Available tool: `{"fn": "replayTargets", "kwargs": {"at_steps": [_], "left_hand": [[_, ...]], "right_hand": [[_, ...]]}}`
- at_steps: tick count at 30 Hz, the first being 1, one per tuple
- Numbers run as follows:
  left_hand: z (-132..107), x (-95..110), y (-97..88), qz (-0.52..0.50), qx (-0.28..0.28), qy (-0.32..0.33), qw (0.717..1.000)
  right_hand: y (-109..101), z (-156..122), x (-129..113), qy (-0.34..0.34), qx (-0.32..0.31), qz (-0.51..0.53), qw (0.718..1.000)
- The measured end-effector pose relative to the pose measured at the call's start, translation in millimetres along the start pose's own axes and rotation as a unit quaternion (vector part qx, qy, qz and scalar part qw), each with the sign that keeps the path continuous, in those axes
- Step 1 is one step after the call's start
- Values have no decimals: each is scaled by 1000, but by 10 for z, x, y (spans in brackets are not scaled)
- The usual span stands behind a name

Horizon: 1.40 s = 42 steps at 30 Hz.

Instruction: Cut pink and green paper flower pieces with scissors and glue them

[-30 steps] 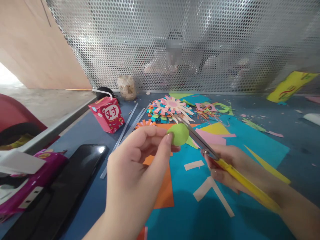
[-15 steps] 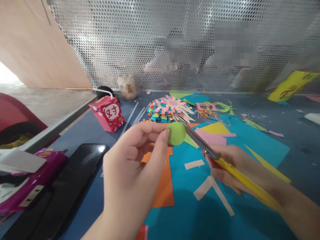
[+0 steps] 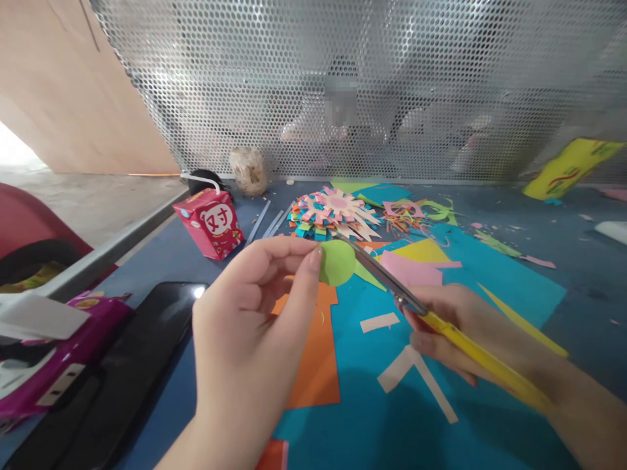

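Note:
Between thumb and fingers, my left hand (image 3: 259, 313) pinches a light green paper circle (image 3: 339, 263) by its left edge. My right hand (image 3: 455, 326) grips yellow-handled scissors (image 3: 392, 284), whose blades point up and left along the circle's right edge. The blades look nearly closed; whether they touch the paper I cannot tell. Under my hands lie a blue paper sheet (image 3: 362, 385) and an orange sheet (image 3: 316, 359). Pale paper strips (image 3: 379, 322) rest on the blue one. Just beyond the circle sit layered fringed paper flowers (image 3: 337, 205).
A red drink carton (image 3: 210, 222) with a straw stands at the left, near a black phone (image 3: 147, 352) and a purple object (image 3: 73, 352). Paper scraps (image 3: 411, 215) lie at the back. Perforated metal mesh (image 3: 269, 78) borders the table, with a yellow packet (image 3: 571, 170) by it.
My left hand has shifted slightly left with the green circle, which now shows more of its round face. The scissors stay almost in place, their blades closer together.

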<state>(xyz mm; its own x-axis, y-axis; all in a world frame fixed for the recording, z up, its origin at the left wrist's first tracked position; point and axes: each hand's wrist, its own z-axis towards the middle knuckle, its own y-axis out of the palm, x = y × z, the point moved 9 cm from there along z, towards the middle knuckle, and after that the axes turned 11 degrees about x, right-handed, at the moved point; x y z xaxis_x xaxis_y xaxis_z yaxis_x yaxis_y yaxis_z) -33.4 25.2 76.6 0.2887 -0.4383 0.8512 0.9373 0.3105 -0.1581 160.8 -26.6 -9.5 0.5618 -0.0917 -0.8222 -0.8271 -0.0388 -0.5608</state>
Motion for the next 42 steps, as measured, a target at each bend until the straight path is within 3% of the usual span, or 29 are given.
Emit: {"fn": "replayTargets", "kwargs": {"at_steps": [5,11,18,22,29,32,42], "left_hand": [[-6,-10,21,4,-10,2,1000],[-36,-5,146,-27,-67,-3,997],[-107,-67,277,-68,-130,-48,988],[-137,-88,319,-65,-157,-52,984],[-358,-94,552,-7,-304,-11,953],[-431,-66,615,14,-339,22,940],[-416,-32,598,87,-315,63,943]], "right_hand": [[-33,26,-31,-10,23,46,999],[-19,76,55,67,39,114,991],[-52,111,-50,-16,81,143,986],[-80,111,-92,-17,102,153,983],[-151,119,-154,-59,111,170,977],[-169,129,-161,-92,117,149,978],[-24,135,-214,-82,86,189,975]]}}
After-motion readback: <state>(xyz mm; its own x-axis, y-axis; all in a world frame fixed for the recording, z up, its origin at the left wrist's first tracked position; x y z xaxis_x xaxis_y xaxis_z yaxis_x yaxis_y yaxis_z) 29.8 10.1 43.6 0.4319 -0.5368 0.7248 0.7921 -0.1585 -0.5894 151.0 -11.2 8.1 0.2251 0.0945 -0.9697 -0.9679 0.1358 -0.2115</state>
